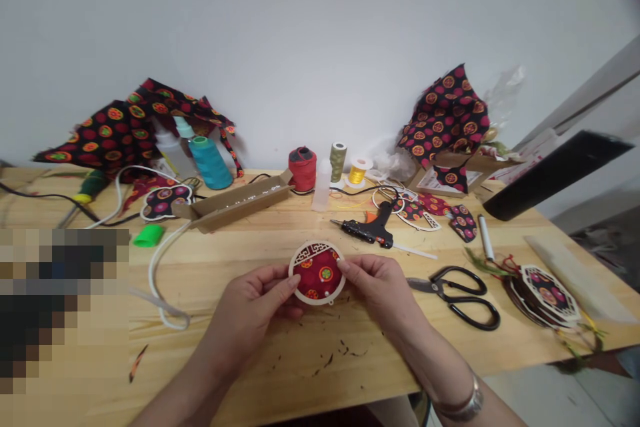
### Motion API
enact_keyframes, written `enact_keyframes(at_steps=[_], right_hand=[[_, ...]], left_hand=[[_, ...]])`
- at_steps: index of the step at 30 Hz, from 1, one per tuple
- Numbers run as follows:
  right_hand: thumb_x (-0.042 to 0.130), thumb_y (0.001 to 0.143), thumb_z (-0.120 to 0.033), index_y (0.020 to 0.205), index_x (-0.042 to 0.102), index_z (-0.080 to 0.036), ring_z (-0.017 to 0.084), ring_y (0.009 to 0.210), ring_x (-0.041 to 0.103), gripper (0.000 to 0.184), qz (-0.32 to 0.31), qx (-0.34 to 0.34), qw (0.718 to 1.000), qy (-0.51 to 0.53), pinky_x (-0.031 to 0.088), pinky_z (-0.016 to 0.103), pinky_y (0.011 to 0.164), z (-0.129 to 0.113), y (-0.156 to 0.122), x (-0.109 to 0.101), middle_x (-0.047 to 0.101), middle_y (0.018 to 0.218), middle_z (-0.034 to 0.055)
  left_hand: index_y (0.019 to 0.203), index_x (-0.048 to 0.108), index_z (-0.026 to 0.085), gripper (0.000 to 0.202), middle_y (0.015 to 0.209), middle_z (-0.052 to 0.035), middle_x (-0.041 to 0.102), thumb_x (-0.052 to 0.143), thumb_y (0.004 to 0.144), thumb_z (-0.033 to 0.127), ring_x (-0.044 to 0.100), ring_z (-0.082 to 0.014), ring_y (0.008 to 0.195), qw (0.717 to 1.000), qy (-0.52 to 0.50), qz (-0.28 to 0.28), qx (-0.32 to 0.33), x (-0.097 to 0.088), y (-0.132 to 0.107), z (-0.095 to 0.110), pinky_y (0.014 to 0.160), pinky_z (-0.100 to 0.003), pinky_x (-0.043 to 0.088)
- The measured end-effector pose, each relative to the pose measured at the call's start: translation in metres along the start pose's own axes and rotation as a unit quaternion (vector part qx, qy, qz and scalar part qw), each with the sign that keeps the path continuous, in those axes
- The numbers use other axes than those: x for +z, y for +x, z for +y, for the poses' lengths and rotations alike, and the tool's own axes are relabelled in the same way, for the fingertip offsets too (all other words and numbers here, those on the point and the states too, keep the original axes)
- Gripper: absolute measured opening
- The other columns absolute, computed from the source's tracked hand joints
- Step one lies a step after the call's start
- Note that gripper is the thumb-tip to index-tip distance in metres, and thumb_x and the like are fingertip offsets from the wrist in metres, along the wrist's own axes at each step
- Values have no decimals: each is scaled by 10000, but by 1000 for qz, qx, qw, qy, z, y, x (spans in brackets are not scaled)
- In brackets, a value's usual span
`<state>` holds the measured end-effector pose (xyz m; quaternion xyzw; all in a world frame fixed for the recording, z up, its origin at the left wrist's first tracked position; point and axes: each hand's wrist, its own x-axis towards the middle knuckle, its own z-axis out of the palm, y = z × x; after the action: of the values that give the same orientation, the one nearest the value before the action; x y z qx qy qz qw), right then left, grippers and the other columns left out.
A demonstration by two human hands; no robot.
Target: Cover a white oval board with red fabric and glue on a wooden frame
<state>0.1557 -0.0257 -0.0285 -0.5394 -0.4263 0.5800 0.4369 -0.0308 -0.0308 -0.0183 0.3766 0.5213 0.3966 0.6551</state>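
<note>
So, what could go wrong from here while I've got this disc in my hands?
The glue gun lies just beyond the disc; if its nozzle is hot, which I can't tell, reaching forward might burn you.

The scissors lie right beside your right hand, so a sideways move could bump the blades.

The fingers hold the disc near its edges, so a loose pinch might let it slip.
</note>
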Motion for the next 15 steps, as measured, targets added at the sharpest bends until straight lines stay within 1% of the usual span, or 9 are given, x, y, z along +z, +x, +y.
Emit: enact_keyframes(at_steps=[2,4,5,6,7,8,9,11,15], right_hand=[[598,757,-504,744,714,-115,117,557,517,407,-1,-7,999,-32,403,252,533,-1,-1,-1,638,633,44],[616,743,-503,928,702,-125,166,680,577,430,21,-40,994,-98,459,303,620,-3,-2,-3,665,774,72],[667,701,-489,1064,657,-142,201,791,595,502,31,-72,987,-141,475,344,696,-3,-4,-3,667,899,92],[727,644,-464,1194,579,-171,238,924,583,641,32,-110,976,-187,468,391,790,-4,-6,-3,640,1043,110],[774,591,-438,1287,492,-203,266,1050,537,787,25,-153,960,-234,435,433,877,-4,-7,-3,587,1171,122],[799,563,-417,1341,420,-230,283,1146,477,885,8,-191,941,-278,390,463,946,-5,-9,-3,528,1263,124],[805,564,-401,1369,372,-251,288,1206,424,926,-14,-221,923,-316,350,479,992,-5,-11,-2,483,1318,119],[793,601,-363,1388,327,-266,283,1244,381,920,-47,-253,894,-367,323,484,1024,-6,-14,0,456,1344,107],[764,640,-294,1391,310,-239,277,1221,394,880,-57,-262,870,-415,341,469,1017,-7,-14,5,474,1314,108]], left_hand=[[956,727,196,254,891,-36,759,702,726,302,648,-136,644,1000,2,7,5,0,0,0,559,-224,541],[947,727,190,249,871,-36,760,700,727,304,647,-131,638,1000,6,13,4,0,0,0,558,-217,537],[946,727,187,249,855,-37,761,698,728,304,645,-127,627,1000,11,13,3,1,0,1,560,-213,535],[944,727,182,251,833,-36,761,696,728,306,642,-121,608,1000,20,12,0,1,0,1,558,-209,532],[944,728,178,254,809,-36,761,695,727,307,639,-118,590,1000,29,11,-3,2,0,1,558,-207,530],[945,727,175,258,788,-35,760,692,727,309,638,-117,578,999,39,10,-5,3,-1,1,557,-206,528],[950,726,173,265,770,-33,759,687,728,311,637,-117,568,999,50,11,-7,4,-1,1,554,-205,525],[962,724,173,278,756,-28,756,680,726,313,635,-119,553,997,72,14,-6,5,-1,1,545,-207,522],[1002,715,191,301,838,-24,755,661,735,319,640,-127,566,993,116,20,21,7,-2,0,543,-219,523]])
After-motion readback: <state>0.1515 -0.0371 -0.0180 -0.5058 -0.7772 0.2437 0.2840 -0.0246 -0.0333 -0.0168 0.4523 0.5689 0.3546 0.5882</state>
